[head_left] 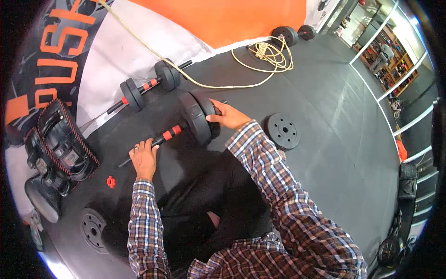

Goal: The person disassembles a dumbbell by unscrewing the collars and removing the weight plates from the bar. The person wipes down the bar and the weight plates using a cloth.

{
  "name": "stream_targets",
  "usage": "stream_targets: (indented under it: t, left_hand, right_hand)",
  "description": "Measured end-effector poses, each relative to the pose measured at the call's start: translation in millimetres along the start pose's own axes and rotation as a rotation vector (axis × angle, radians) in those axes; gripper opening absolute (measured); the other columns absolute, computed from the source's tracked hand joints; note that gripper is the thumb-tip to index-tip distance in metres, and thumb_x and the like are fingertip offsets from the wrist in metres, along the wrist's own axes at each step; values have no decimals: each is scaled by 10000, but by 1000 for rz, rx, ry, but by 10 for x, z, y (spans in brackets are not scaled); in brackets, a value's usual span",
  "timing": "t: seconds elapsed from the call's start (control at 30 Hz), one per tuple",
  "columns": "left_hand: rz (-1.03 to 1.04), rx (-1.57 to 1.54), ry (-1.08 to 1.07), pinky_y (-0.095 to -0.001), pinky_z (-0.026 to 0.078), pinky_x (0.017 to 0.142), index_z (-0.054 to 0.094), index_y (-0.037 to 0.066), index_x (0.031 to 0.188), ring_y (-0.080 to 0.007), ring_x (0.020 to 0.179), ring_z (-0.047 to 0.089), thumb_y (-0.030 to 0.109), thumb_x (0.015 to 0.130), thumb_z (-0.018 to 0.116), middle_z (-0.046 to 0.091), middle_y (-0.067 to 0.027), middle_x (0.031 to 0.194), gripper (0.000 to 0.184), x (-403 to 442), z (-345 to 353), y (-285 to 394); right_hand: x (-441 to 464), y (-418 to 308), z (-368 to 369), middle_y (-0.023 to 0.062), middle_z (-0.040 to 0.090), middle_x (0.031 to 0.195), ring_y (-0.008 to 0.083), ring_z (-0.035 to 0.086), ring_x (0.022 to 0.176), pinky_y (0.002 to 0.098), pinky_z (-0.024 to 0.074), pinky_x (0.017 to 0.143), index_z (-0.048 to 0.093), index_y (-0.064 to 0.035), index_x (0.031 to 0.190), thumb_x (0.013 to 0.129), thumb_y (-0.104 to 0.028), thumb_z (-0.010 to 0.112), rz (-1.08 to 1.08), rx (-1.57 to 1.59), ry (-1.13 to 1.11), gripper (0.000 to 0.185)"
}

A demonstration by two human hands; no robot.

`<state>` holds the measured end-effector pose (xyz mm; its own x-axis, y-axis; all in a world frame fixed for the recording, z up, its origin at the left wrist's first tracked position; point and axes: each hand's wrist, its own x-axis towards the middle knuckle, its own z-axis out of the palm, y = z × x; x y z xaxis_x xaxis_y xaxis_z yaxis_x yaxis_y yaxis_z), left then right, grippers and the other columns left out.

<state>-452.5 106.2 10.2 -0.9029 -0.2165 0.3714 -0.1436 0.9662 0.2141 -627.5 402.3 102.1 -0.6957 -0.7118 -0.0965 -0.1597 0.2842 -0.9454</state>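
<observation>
A dumbbell bar (172, 132) with black and red grip bands lies slanted before me, with black weight plates (195, 117) stacked on its far end. My left hand (144, 159) is wrapped round the bar's near, plate-free end. On the outer face of the stacked plates, my right hand (227, 115) grips the plate edge, thumb toward me. A bit of threaded bar end shows past its fingers. Close to my left hand, a red star-shaped collar nut (111, 182) lies on the mat. Two loose plates lie flat: one (283, 131) right of my right hand, another (94, 230) at lower left.
A second loaded dumbbell (149, 85) rests by the wall. Black strike pads (62, 144) stand at left. A yellow cord (223, 87) runs across the mat to a coil near more plates (285, 35). At far right, a person (383, 56) is near shelves.
</observation>
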Motion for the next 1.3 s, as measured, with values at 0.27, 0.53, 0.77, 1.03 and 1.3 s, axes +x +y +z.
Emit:
stream_targets:
  t: [0.27,0.53,0.77,1.03,1.3]
  left_hand:
    - [-15,-31,8,-420,382,866,652,127,1116,-258,950,586,309,875,667,631,-59,945,303,11,-27,-8]
    - [-53,-31,29,-416,388,860,664,122,1104,-250,946,593,320,872,672,641,-58,940,306,23,-39,44]
    - [-84,-47,17,-420,390,861,664,121,1095,-256,961,594,333,877,665,648,-67,948,304,28,-48,50]
    - [-82,-94,-23,-424,395,865,662,134,1109,-266,984,590,334,854,689,646,-71,969,325,-40,23,26]
    - [-42,-148,-34,-425,392,870,659,124,1121,-281,998,581,320,873,667,642,-78,977,316,-127,82,-49]
  right_hand:
    - [71,405,-81,145,601,1275,219,580,1153,339,456,972,294,-20,1488,846,-149,708,-88,-149,70,775]
    - [156,223,232,325,646,1014,500,625,952,505,505,856,387,-3,1338,726,-164,763,0,-618,479,736]
    - [276,175,335,332,645,999,501,619,964,528,496,848,462,-49,1273,729,-168,766,63,-591,636,634]
    - [154,60,196,296,671,926,474,642,916,532,517,800,547,-20,1176,716,-202,775,77,-764,754,545]
    - [-256,300,-354,247,688,957,436,660,930,477,521,821,601,-13,1141,663,-283,822,275,-742,1133,593]
